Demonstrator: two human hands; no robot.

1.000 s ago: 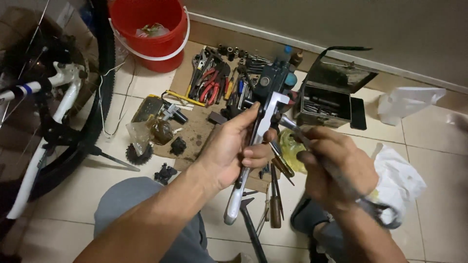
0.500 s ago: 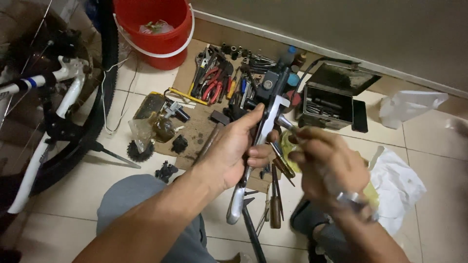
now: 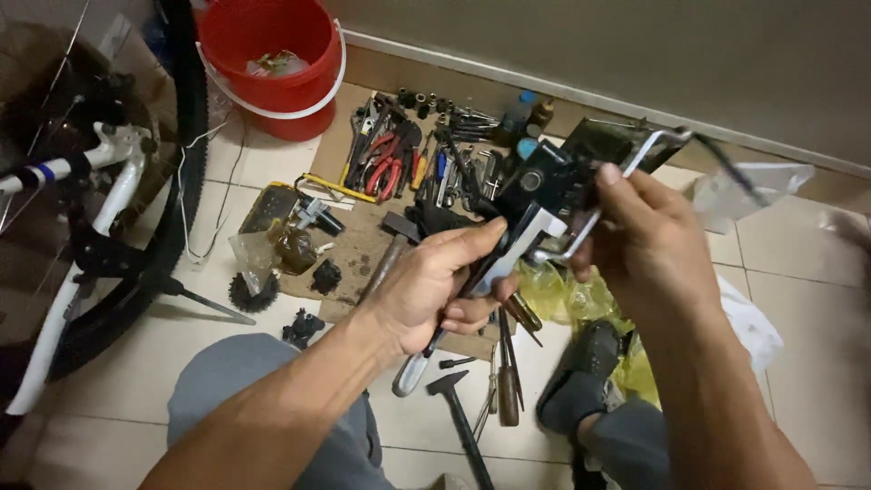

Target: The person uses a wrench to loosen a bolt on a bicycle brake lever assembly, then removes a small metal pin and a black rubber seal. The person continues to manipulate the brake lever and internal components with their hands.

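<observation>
The left hand [image 3: 435, 281] is closed around a long silver-and-black bicycle part [image 3: 494, 272], gripped mid-length, its rounded silver end pointing toward 7 o'clock and its black block end [image 3: 544, 186] raised toward 1 o'clock, above the floor clutter. The right hand [image 3: 649, 245] is closed on a bent silver hex key [image 3: 626, 177]; the key's short end meets the part just below the black block, its long arm rising toward 1 o'clock. Judgement: the step in hand is turning a fastener on the part. The next move appears to call for a firm counter-hold by the left hand while the key stays squarely seated. On the floor at 11 o'clock lie red-handled pliers [image 3: 386, 168] and a red bucket [image 3: 272, 63]; a hammer [image 3: 458, 413] lies at 6 o'clock; a bicycle wheel [image 3: 177, 163] stands at 9 o'clock.
</observation>
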